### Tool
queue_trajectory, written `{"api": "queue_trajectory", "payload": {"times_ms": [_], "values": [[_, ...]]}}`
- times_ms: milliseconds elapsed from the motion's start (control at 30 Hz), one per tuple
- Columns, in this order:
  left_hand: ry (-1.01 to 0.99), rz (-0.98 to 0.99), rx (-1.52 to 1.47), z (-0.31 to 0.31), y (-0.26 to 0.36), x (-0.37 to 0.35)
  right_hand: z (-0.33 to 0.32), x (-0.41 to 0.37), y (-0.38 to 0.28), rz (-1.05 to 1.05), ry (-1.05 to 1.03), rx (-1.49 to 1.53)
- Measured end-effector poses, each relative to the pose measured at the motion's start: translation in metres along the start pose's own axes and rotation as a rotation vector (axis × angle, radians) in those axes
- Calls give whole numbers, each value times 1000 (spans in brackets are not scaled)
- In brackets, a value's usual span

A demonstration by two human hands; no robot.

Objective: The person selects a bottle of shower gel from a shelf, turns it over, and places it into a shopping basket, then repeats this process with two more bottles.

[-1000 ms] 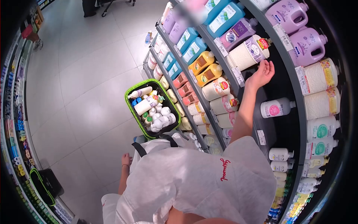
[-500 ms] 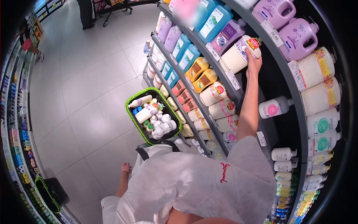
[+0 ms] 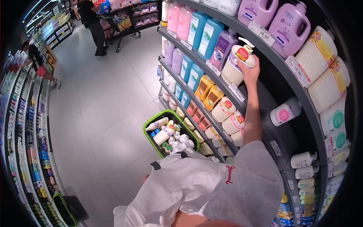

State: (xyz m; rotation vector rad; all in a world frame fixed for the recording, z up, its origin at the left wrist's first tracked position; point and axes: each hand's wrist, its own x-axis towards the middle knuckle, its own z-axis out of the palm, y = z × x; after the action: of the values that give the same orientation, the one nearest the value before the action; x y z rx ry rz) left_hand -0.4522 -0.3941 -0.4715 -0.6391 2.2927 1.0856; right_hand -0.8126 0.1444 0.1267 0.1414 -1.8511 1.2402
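My right hand (image 3: pixel 250 70) is wrapped round the upper part of a white pump bottle (image 3: pixel 233 72) with a purple band and a red label. The bottle stands nearly upright on the shelf, beside a dark purple bottle (image 3: pixel 224 47). My left hand is hardly visible: only a bit of skin shows at the edge of my shirt, and its fingers are hidden. A black basket with a green rim (image 3: pixel 145 132) holds several bottles, among them a white one with a purple label (image 3: pixel 164 135), and sits in front of me beside the shelves.
Price-tagged shelves (image 3: pixel 211 67) with rows of bottles curve along the right. A white bottle with a pink label (image 3: pixel 285 111) stands apart. Another green-rimmed basket (image 3: pixel 65 210) is at the lower left. Two people and a shopping cart (image 3: pixel 123 23) are farther up the aisle.
The view has shifted, showing more of the aisle ahead. The bottle in my right hand has gone from tilted to more upright, its pump now visible. My left hand has mostly gone out of sight.
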Motion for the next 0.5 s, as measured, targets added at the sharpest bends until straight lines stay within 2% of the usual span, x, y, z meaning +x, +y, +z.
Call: {"api": "queue_trajectory", "payload": {"times_ms": [67, 233, 333, 367, 433, 467, 500], "values": [[4, 9, 0, -8, 5, 2, -1, -1, 4, -48, 4, -5], [30, 36, -36, -26, 14, 8, 2, -22, -39, -144, -71, -192], [48, 37, -180, -44, 42, 0, 0, -32, -65, -197, -105, -235], [25, 12, -263, -54, 70, -11, -2, -36, -76, -273, -118, -235], [-13, -45, -427, -106, 194, -79, -7, -43, -102, -464, -149, -212], [-27, 29, -478, -107, 207, -71, -10, -47, -119, -579, -165, -188], [-41, 100, -529, -108, 217, -65, -14, -54, -137, -565, -199, -104]]}}
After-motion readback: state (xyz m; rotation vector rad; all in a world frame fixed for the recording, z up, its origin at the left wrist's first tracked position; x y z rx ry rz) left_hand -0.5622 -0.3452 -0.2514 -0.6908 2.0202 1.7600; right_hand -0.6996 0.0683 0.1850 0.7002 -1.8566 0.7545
